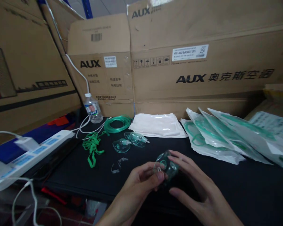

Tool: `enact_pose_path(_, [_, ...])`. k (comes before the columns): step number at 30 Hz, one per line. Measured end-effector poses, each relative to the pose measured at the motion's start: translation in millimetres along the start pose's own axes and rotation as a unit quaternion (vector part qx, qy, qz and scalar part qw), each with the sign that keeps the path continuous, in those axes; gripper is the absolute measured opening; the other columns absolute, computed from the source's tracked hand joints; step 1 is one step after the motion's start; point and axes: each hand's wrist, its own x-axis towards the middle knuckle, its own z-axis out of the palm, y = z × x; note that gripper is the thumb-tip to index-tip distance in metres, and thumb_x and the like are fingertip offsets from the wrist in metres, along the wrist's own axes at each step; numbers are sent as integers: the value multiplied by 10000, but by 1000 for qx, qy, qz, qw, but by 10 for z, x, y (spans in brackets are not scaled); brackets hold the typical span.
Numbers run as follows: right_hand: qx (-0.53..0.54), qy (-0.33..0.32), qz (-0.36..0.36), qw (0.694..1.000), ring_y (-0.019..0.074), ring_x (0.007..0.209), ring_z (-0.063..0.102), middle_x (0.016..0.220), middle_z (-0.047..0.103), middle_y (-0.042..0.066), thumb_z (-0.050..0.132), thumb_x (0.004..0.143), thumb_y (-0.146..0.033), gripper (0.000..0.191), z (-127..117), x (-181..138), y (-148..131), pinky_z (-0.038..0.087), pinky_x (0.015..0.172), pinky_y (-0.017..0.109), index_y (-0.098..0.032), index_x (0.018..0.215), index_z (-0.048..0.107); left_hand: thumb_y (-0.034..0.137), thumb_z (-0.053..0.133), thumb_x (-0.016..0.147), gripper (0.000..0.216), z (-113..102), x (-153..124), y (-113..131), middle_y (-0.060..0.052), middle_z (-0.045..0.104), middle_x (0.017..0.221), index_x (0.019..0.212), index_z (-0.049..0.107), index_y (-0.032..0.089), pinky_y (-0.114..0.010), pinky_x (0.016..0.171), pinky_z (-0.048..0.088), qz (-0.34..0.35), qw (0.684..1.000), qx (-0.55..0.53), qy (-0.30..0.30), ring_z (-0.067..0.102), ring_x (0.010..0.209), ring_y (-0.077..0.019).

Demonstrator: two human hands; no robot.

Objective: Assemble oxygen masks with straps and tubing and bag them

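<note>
Both my hands hold a clear green-tinted plastic mask just above the black table. My left hand pinches its near edge with thumb and fingers closed. My right hand wraps round its right side, fingers curled on it. Further back lie two more clear masks, a coil of green tubing, green elastic straps and small clear clips.
A stack of white bags and several sealed packets with green tubing lie at the back and right. A water bottle, a white power strip with cables, and big cardboard boxes ring the table.
</note>
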Motion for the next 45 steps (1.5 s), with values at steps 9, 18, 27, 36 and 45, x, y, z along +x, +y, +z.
enact_pose_path(9, [2,20,-26,999,319,1253,637,1351,652,91,816,815,-315,387,3,62,80,553,1050,389,-335,1198,763,457,877,702,398,-27,-27,86,-59,713,862,974,817,172,-242,645,427,2,997,73,12,566,725,-154])
enact_pose_path(18, [42,45,34,998,274,970,768,1038,797,70,830,776,-415,277,46,93,-26,644,868,330,-295,1018,767,490,640,907,310,-390,-123,508,-32,747,791,915,819,237,-271,625,442,136,856,454,207,607,624,-182])
enact_pose_path(27, [119,42,100,987,277,917,762,954,786,81,840,748,-465,315,43,154,-139,646,840,364,-251,960,749,668,601,868,495,-1724,-465,1124,-21,726,698,916,781,209,-278,617,383,93,541,686,478,676,723,-300])
enact_pose_path(36, [140,27,103,984,201,903,756,936,771,31,805,792,-394,250,47,135,-134,614,827,269,-253,979,718,630,573,871,530,-1678,-234,1498,-61,752,651,925,761,139,-299,638,424,-105,618,663,410,721,790,-339])
enact_pose_path(45, [157,15,99,982,178,943,739,969,761,15,783,831,-385,231,28,118,-153,588,852,252,-257,1002,693,576,578,887,434,-1395,-220,1708,25,730,665,1021,767,209,-232,642,392,-29,591,673,444,697,843,-260])
